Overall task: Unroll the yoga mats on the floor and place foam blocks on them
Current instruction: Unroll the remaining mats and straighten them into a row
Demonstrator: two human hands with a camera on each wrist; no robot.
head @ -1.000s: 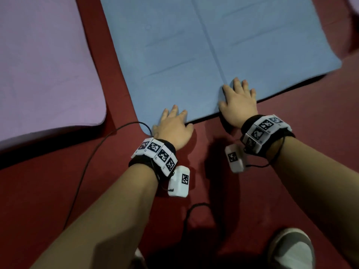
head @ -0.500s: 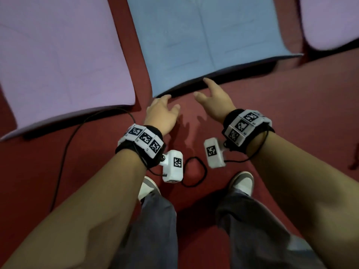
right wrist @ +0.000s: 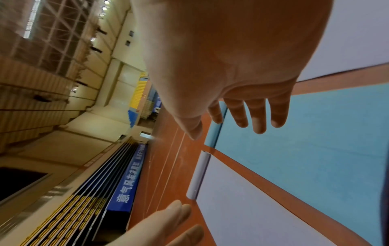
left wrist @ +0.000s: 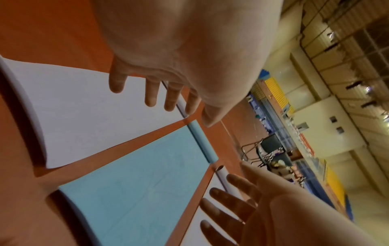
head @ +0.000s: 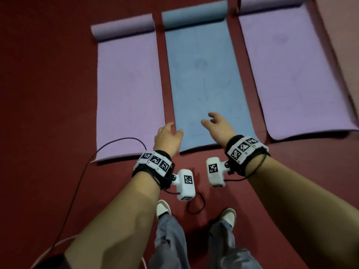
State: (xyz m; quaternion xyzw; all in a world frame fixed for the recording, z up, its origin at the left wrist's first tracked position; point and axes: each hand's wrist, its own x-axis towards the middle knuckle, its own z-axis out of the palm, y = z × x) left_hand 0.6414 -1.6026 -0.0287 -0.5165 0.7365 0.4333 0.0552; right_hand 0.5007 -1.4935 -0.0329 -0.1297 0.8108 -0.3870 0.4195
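Observation:
Three mats lie side by side on the red floor: a purple mat [head: 128, 90] on the left, a blue mat [head: 207, 84] in the middle and a second purple mat [head: 287, 74] on the right. Each has a short roll left at its far end. My left hand [head: 168, 135] hovers over the blue mat's near left corner, fingers relaxed and holding nothing. My right hand [head: 215, 125] hovers over the blue mat's near end, also relaxed and holding nothing. The wrist views show the spread fingers [left wrist: 151, 93] [right wrist: 248, 113] above the mats. No foam blocks are in view.
A pinkish mat [head: 342, 45] lies at the far right edge. A black cable [head: 77, 191] runs over the floor on the left, near the left purple mat's corner. My shoes [head: 163, 209] stand just behind the blue mat. Bleachers [right wrist: 84, 208] line the hall's far side.
Both hands have lifted off the blue mat's near edge and now hang in the air. The view has risen and pulled back, so all the mats show at full length.

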